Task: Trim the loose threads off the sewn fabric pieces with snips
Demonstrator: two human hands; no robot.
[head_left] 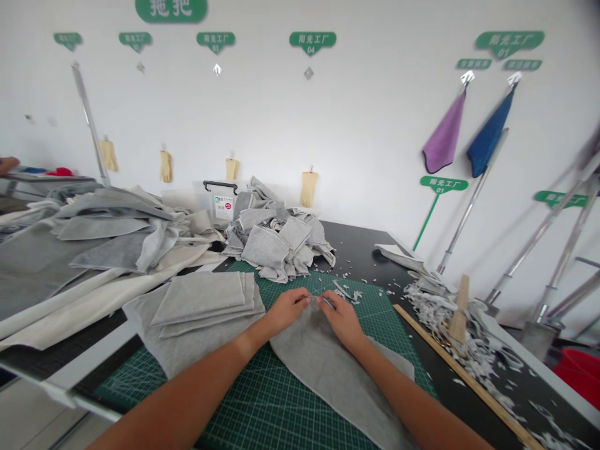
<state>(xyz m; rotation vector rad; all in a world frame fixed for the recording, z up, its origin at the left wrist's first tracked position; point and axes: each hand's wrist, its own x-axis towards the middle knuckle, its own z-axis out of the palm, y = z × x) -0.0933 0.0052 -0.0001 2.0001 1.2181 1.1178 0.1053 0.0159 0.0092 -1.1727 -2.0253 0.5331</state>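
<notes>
the left hand (291, 307) is closed, its fingertips pinching the top edge of a grey, soft fabric piece (335, 365) that spreads toward the wearer over a green, gridded cutting mat (262, 400). the right hand (341, 317) is just beside it, also closed, gripping the same edge, with a thin, bluish, slender item (329, 304) at its fingertips; what that is, i cannot tell. left of the hands, a folded stack of grey cloth (206, 300) rests on another grey sheet, partly over the mat. beyond the hands rises a loose heap of small grey fabric pieces (281, 240), beside a clear plastic box with a black handle (220, 203). farther left lies a large pile of grey and off-white cloth (112, 225). on the right, a long, flat wooden strip (464, 375) lies along the mat's edge, and past it are shredded, pale grey scraps (482, 356) with a short wooden piece (459, 312) among them, all on the black tabletop (356, 240).
</notes>
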